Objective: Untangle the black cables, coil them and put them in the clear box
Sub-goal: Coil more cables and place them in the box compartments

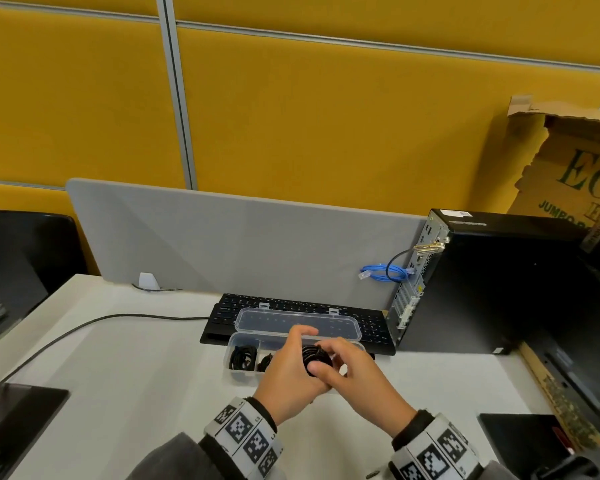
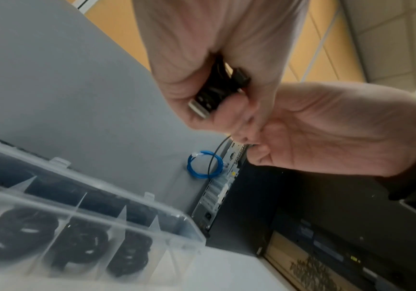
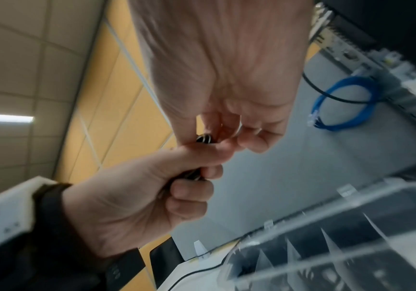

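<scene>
Over a white table (image 1: 125, 348), both hands pressed together just above the near edge of the clear box (image 1: 238, 370), clamped on one coiled black cable (image 1: 314, 355). Left hand (image 1: 291, 372) curled round the coil from the left, index finger lifted; in the left wrist view, fingers wrapped about the bundle with a silver USB plug (image 2: 199, 107) poking out below. Right hand (image 1: 352, 372) gripping the same coil from the right, thumb on its near side and fingertips pinching the loops. Clear box open, hinged lid (image 1: 298, 323) tipped back against a black keyboard (image 1: 222, 315); two coiled cables (image 1: 243, 356) seen from the head camera in its left compartments, a third dark coil (image 2: 132, 254) visible in the next compartment from the left wrist. Behind, a grey divider screen (image 1: 239, 237) and yellow wall panels; to the right, a black computer tower (image 1: 492, 282) with a blue network cable (image 1: 385, 273) looped at its rear. Torn cardboard box (image 1: 568, 161) at far right.
</scene>
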A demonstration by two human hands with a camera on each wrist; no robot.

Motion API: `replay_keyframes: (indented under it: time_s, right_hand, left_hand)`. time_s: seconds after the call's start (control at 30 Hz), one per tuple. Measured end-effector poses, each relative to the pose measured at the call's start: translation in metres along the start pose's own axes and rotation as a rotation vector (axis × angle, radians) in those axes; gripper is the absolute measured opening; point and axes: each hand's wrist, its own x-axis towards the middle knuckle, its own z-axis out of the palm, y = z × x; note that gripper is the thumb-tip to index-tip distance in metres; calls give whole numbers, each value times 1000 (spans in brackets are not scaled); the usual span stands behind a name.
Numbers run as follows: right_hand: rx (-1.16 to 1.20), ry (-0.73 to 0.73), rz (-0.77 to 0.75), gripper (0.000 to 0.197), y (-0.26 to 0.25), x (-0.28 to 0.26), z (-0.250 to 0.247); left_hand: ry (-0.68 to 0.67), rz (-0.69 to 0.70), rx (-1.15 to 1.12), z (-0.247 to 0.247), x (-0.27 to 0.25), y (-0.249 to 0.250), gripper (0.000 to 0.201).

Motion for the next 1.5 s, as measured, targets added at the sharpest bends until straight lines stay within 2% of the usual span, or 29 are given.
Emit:
replay_keyframes:
  time_s: [0.1, 0.23, 0.27, 0.33, 0.4, 0.47, 0.57, 0.67, 0.77, 0.83, 0.93, 1.03, 1.17, 1.5]
  right_hand:
    - [69, 29, 70, 22, 19, -3, 4]
    - [10, 8, 106, 17, 51, 3, 0]
    - [-18, 36, 107, 16, 60, 9, -7]
    - [-122, 187, 113, 15, 82, 27, -25]
    - [-254, 265, 177, 20, 102, 47, -41]
    - [-454, 129, 235, 25, 121, 64, -42]
    - [-761, -134, 223, 27, 138, 77, -23]
    - [-934, -261, 234, 31, 149, 82, -3]
    - [-1072, -260, 187, 29, 152, 80, 9]
    - [-1121, -236, 143, 27, 150, 79, 11]
    - [-1069, -190, 162, 36, 147, 75, 8]
    - [-1023, -254, 218, 46, 141, 73, 1]
    - [-1131, -362, 203, 24, 132, 79, 0]
    - [-1079, -320, 290, 25, 128, 79, 11]
  left_hand:
    - [30, -5, 26, 16, 5, -11, 55]
    - [-49, -61, -17, 40, 12, -32, 46]
    - [-75, -72, -21, 43, 16, -37, 45]
    - [-96, -79, 46, 40, 24, -46, 39]
    - [-44, -86, 219, 31, 33, -57, 35]
    - [5, -96, 360, 20, 41, -71, 34]
    - [-42, -180, 450, 12, 52, -90, 33]
    - [-65, -237, 474, 11, 57, -102, 26]
    - [-53, -258, 397, 10, 58, -109, 14]
    - [-53, -241, 353, 8, 58, -111, 16]
    - [-35, -220, 322, 6, 58, -113, 21]
    - [-6, -202, 311, 6, 59, -117, 21]
    - [4, -185, 301, 6, 58, -118, 20]
    - [24, -179, 243, 5, 52, -117, 20]
